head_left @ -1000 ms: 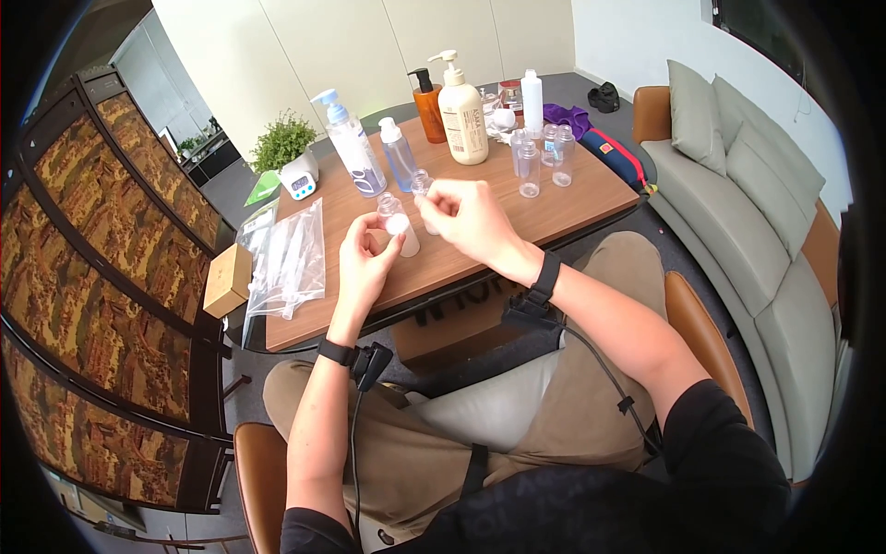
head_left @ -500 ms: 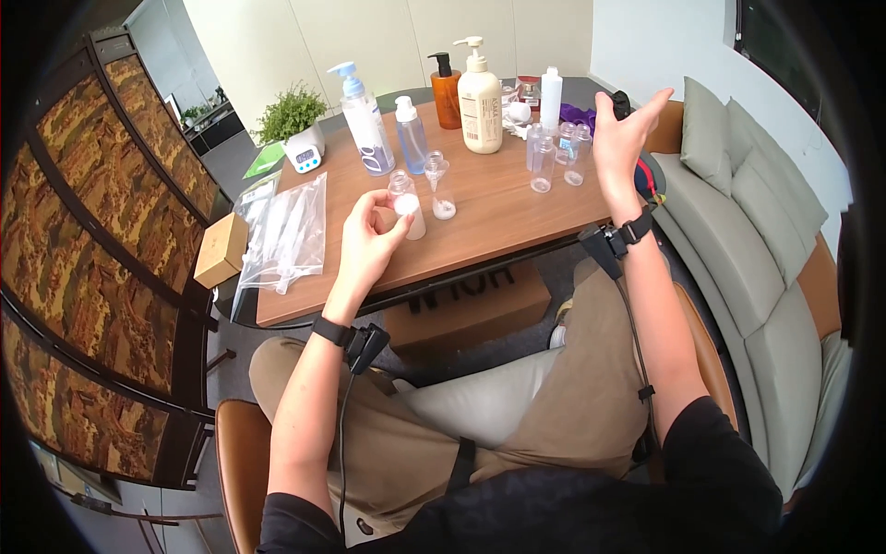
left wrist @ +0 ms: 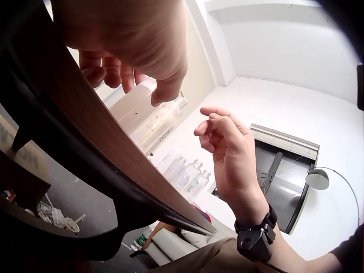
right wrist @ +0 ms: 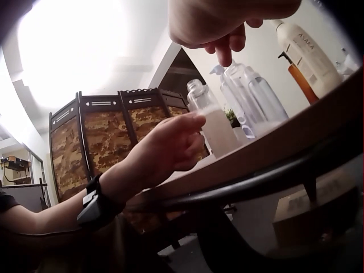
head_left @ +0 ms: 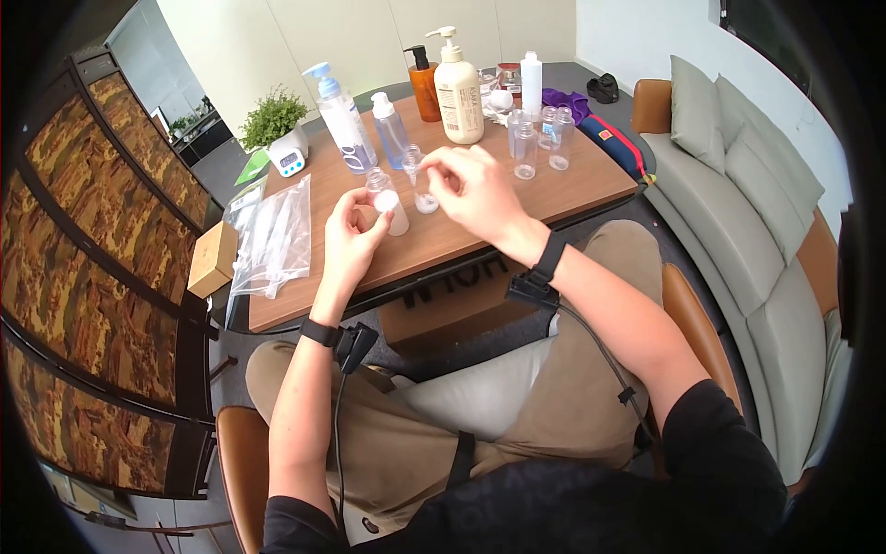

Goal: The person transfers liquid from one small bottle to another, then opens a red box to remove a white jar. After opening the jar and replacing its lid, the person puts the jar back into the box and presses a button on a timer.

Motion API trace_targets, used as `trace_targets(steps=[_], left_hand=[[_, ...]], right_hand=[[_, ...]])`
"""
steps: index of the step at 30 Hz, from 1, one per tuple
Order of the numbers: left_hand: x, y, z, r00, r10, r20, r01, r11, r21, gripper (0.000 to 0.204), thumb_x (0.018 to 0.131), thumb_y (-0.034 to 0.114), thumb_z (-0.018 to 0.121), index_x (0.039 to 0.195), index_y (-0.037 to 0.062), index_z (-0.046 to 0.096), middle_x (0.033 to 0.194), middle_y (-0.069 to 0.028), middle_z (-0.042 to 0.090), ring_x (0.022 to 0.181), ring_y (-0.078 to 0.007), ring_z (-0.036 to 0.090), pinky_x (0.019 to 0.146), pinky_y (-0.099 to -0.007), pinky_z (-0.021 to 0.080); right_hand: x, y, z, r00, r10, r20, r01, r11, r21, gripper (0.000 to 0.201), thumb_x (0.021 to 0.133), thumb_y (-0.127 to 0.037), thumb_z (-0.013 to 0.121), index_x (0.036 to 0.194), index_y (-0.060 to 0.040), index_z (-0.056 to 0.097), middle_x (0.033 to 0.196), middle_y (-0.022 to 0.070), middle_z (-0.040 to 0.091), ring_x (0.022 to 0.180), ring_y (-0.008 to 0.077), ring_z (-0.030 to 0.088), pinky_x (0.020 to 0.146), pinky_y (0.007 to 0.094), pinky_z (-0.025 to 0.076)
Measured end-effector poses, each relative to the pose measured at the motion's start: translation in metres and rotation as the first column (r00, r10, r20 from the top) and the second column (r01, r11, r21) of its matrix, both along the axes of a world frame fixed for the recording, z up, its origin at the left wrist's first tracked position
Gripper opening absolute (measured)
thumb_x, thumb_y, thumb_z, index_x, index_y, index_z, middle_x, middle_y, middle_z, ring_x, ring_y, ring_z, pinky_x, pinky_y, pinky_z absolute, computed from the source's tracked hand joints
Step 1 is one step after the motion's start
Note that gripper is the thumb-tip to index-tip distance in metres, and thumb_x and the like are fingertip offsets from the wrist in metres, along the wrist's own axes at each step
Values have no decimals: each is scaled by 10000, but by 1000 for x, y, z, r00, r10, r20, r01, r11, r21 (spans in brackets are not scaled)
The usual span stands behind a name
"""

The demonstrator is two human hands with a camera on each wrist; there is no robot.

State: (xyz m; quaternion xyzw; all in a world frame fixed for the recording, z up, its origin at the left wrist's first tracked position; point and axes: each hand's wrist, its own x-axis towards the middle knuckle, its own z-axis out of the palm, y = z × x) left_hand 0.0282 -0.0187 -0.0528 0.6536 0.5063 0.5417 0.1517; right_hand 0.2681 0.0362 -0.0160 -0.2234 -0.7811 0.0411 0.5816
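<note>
My left hand point(head_left: 355, 235) grips a small clear bottle point(head_left: 396, 218) with whitish contents, thumb and fingers around its side. The bottle stands upright and uncapped near the table's front edge. Just right of it is a second clear bottle point(head_left: 425, 202), with a little white stuff at the bottom and a funnel-like clear shape in its upper part. My right hand point(head_left: 478, 192) hovers at this second bottle's neck, its fingers loosely bent. In the left wrist view, nothing shows between the fingers of the right hand point(left wrist: 230, 156).
Behind stand pump bottles: white-and-blue point(head_left: 344, 134), pale blue point(head_left: 391, 138), amber point(head_left: 425, 90) and cream point(head_left: 459, 102). Several small clear bottles point(head_left: 525, 152) are at right, near a white bottle point(head_left: 531, 88). Plastic bags point(head_left: 277, 245), a timer point(head_left: 291, 163) and a plant point(head_left: 275, 118) are left.
My right hand was at the second bottle, swung away to the right with fingers spread, and is now back beside its neck. My left hand has kept hold of its bottle.
</note>
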Motion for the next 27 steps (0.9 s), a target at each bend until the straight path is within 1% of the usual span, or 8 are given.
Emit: trace_targets(steps=[6,8,10,13,15,16,18,27], left_hand=[[-1,0,-1,1000,-3,-16,3,1000,9,341,978,149,852,1257,11,711,654,102,473,599,10,380,546,-244,252],[-1,0,-2,1000,-11,-5,11,1000,9,346,979,146,849,1265,7,709,664,98,485,606,9,386,548,-242,259],[-1,-1,-1,1000,-19,3,19,1000,8,351,980,143,845,1273,4,708,674,94,497,612,8,393,551,-240,267],[0,-1,0,999,-42,19,42,999,9,351,980,121,836,1278,-11,705,806,43,631,638,3,423,557,-230,307],[0,1,-2,998,-48,37,47,998,39,378,975,91,830,1308,-19,689,1048,-18,730,670,-3,447,569,-220,356],[0,1,-1,998,-49,36,48,998,38,378,975,91,830,1308,-19,689,1048,-18,730,670,-3,447,569,-220,356],[-1,1,0,995,-79,60,77,996,35,436,939,53,823,1339,-3,659,1217,-61,746,663,-19,461,569,-216,391],[10,-5,0,979,-185,91,181,982,50,490,974,-27,804,1413,10,588,1265,-54,716,754,-14,477,666,-186,404]], right_hand=[[-14,-17,-14,992,75,104,-56,983,-175,148,972,-145,732,1100,-70,739,848,111,748,799,321,741,785,445,563],[-17,-20,-20,988,119,94,-87,952,-292,226,979,-141,754,1191,-65,753,956,53,744,683,192,633,686,373,546],[-18,-21,-24,987,125,99,-89,948,-304,264,977,-136,758,1228,-56,744,1009,63,743,692,176,632,683,357,549],[-20,-23,-25,983,172,67,-135,919,-370,343,977,-122,767,1305,-33,721,1101,82,747,710,146,627,687,332,555],[-22,-23,-27,977,211,27,-180,888,-422,384,977,-112,771,1345,-18,707,1139,92,752,719,131,624,694,324,556],[-23,-22,-28,975,224,-12,-206,872,-444,413,965,-141,788,1346,-9,701,1171,108,752,743,159,649,725,349,572],[-25,-21,-31,971,233,-54,-231,854,-466,444,952,-170,805,1347,0,695,1202,124,752,767,186,675,756,373,587],[-21,-12,-28,956,273,-107,-289,821,-493,445,950,-215,849,1288,33,700,1188,112,745,747,154,627,743,355,564]])
